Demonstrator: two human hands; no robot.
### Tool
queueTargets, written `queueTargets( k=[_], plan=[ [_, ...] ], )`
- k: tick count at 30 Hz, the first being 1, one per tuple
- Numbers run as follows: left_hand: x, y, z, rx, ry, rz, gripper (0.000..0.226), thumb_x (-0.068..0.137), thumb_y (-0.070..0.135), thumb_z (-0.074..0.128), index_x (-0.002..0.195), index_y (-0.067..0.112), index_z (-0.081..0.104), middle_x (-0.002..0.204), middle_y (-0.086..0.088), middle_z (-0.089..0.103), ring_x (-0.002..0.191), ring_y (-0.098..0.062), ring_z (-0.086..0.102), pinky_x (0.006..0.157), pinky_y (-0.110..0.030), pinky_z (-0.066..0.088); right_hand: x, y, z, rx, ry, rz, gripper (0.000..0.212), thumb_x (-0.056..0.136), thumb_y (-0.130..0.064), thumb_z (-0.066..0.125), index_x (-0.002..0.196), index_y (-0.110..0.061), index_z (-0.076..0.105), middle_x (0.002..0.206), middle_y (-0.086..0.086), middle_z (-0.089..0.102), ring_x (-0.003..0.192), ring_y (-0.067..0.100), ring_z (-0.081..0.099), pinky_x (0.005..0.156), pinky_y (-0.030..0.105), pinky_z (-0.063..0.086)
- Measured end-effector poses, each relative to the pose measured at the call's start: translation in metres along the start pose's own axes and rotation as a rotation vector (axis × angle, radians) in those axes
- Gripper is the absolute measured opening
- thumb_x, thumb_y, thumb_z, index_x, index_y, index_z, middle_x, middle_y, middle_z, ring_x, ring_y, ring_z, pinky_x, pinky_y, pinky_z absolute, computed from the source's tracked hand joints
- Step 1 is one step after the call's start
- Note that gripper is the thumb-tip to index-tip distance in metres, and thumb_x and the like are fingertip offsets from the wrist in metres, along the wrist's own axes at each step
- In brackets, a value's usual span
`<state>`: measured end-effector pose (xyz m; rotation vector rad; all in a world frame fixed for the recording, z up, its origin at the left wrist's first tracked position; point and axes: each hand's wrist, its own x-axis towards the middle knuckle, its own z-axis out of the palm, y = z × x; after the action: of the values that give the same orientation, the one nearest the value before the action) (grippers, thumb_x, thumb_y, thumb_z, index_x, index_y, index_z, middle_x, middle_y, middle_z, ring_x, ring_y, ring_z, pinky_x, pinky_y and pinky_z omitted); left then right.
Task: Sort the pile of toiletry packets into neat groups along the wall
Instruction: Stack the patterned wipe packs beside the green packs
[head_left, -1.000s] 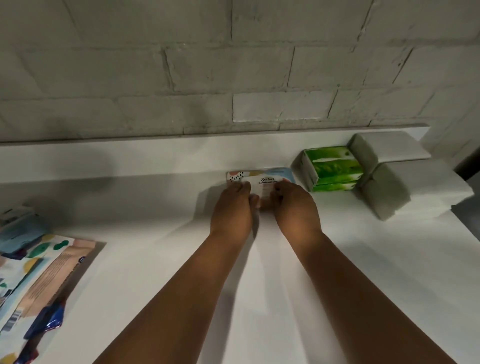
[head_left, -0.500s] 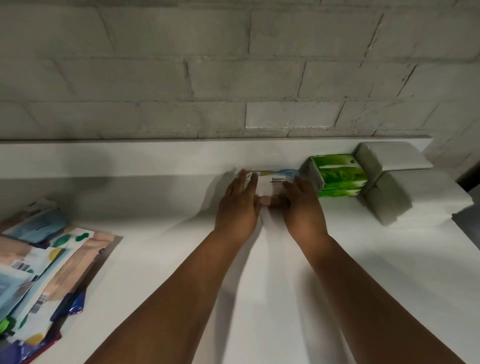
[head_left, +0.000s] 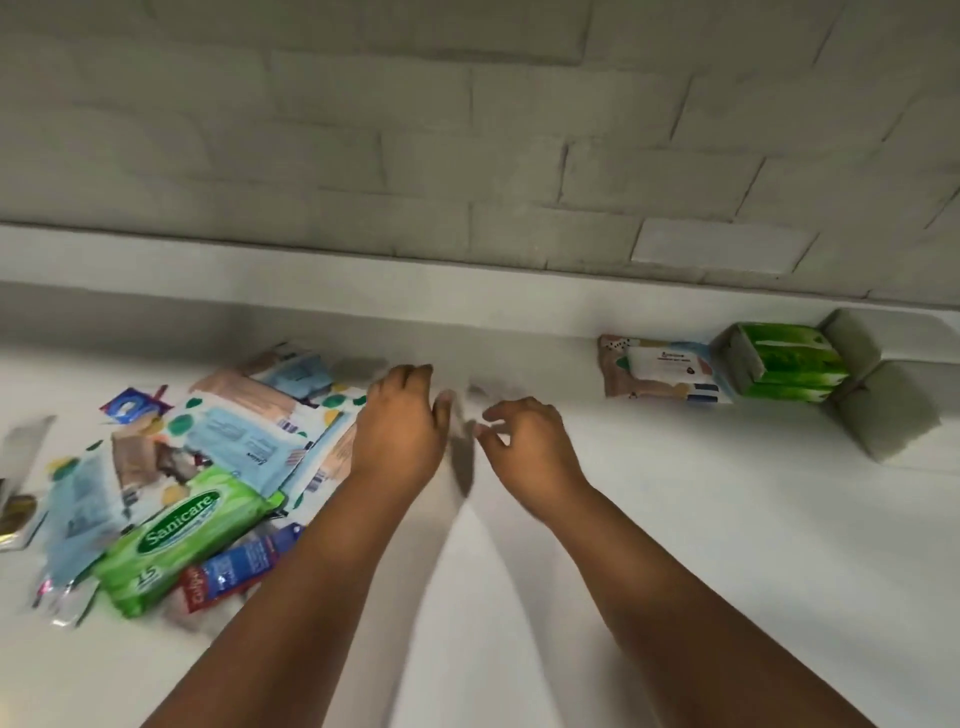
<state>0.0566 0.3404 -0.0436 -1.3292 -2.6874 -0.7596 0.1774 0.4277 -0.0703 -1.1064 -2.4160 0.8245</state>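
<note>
Hands empty, both. Left hand (head_left: 397, 423) hovers at the pile's right edge with fingers loosely curled; right hand (head_left: 524, 439) hangs beside it, grasping nothing. Likely reaching for the next packet.

Pile of toiletry packets (head_left: 197, 467) lies at the bench's (head_left: 675, 545) left side, unsorted; count unclear, overlapping. One Sanicare wipes pack (head_left: 182, 535) on top.

Along the back ledge, right end, packed touching to form neat groups: one patterned wipes pack (head_left: 660, 376), one green tissue stack (head_left: 779, 364), two white napkin bundles (head_left: 883, 410).
</note>
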Motion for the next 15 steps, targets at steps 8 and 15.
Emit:
queueTargets(
  k=[8, 15],
  plan=[
    [-0.047, -0.078, -0.04, 0.124, -0.126, -0.066, 0.04, 0.086, 0.037, 0.056, 0.114, 0.009, 0.055, 0.116, -0.01, 0.053, 0.106, -0.029, 0.048, 0.089, -0.039, 0.043, 0.001, -0.074, 0.054, 0.324, -0.115, 0.253, 0.024, 0.089, -0.026, 0.055, 0.107, -0.015, 0.066, 0.101, 0.006, 0.068, 0.096, 0.028, 0.063, 0.088, 0.038, 0.051],
    [-0.059, -0.097, -0.042, 0.061, -0.111, 0.024, 0.031, 0.087, 0.035, 0.057, 0.106, 0.011, 0.058, 0.109, -0.006, 0.056, 0.103, -0.024, 0.046, 0.087, -0.035, 0.045, 0.008, -0.104, 0.076, 0.668, -0.071, 0.544, 0.013, 0.087, -0.016, 0.058, 0.098, -0.01, 0.061, 0.088, 0.018, 0.07, 0.055, 0.022, 0.054, 0.051, 0.027, 0.044]
  ],
)
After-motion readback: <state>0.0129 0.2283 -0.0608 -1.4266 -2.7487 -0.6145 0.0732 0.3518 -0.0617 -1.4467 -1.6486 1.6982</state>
